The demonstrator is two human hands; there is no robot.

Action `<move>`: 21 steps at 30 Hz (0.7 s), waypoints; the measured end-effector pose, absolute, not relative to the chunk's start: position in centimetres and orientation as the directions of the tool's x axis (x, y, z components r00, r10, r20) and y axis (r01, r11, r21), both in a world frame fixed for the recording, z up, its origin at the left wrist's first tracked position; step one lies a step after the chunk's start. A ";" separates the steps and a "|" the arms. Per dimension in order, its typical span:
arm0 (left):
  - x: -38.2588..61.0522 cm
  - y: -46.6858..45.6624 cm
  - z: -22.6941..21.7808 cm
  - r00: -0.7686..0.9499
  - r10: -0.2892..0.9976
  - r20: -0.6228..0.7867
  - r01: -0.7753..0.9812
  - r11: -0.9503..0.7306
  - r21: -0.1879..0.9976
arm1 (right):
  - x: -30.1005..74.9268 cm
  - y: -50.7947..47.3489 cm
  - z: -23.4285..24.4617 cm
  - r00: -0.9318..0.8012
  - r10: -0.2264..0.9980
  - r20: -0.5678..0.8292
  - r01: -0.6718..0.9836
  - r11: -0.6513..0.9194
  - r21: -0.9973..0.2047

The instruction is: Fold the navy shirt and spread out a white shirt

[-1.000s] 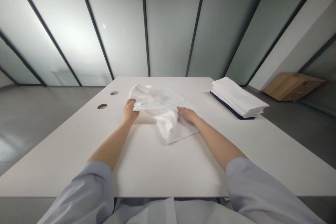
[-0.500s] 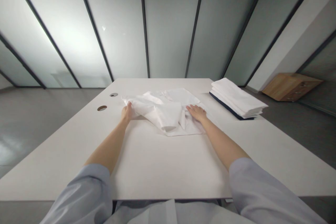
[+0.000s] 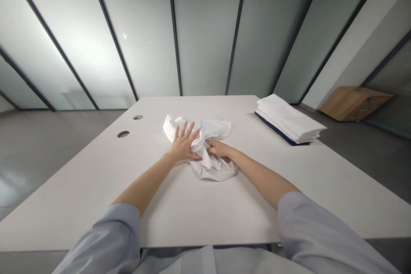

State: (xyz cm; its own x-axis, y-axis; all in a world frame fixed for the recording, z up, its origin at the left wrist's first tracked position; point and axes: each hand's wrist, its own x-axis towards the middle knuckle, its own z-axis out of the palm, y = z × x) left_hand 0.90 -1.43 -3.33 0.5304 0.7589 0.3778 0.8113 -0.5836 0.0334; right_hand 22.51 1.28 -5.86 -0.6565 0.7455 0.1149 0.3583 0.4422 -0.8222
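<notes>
A white cloth point(image 3: 212, 167) lies bunched in a crumpled heap on the white table point(image 3: 192, 205), in front of me at the middle. My left hand point(image 3: 183, 145) rests flat on the cloth's left side with its fingers spread. My right hand point(image 3: 218, 149) is closed on a fold of the cloth at the heap's middle. Both forearms are bare, with pale blue sleeves pushed up to the elbows.
A stack of folded white cloths point(image 3: 289, 120) with a dark bottom layer lies at the table's far right. Two round cable holes point(image 3: 123, 134) sit at the far left. A wooden cabinet point(image 3: 353, 102) stands on the floor to the right. Glass panels rise behind.
The cloth was spread out between my hands half a second ago; now it is gathered into a crumpled heap. Both hands have moved inward onto it, and the right hand has closed.
</notes>
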 end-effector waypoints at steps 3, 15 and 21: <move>1.6 -1.3 -2.9 0.616 0.758 0.215 0.752 -0.647 0.128 | 22.0 0.8 -5.5 -0.683 0.711 0.168 0.278 0.466 -0.840; -6.8 1.9 -2.0 -0.006 0.992 0.128 0.992 -0.010 0.123 | 28.2 4.2 -6.6 0.126 0.939 0.319 0.376 0.252 -0.892; -12.6 1.0 -2.4 -0.467 0.842 0.269 0.877 0.401 0.267 | 28.5 4.8 -7.4 0.222 0.935 0.276 0.311 0.200 -0.929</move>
State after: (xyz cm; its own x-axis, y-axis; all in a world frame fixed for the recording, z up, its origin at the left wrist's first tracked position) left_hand -12.60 1.01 -2.45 -0.4668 0.8424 0.2693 0.8766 0.4005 0.2666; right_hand 28.46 4.77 -7.37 0.2217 0.9353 0.2756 0.3110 0.2001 -0.9291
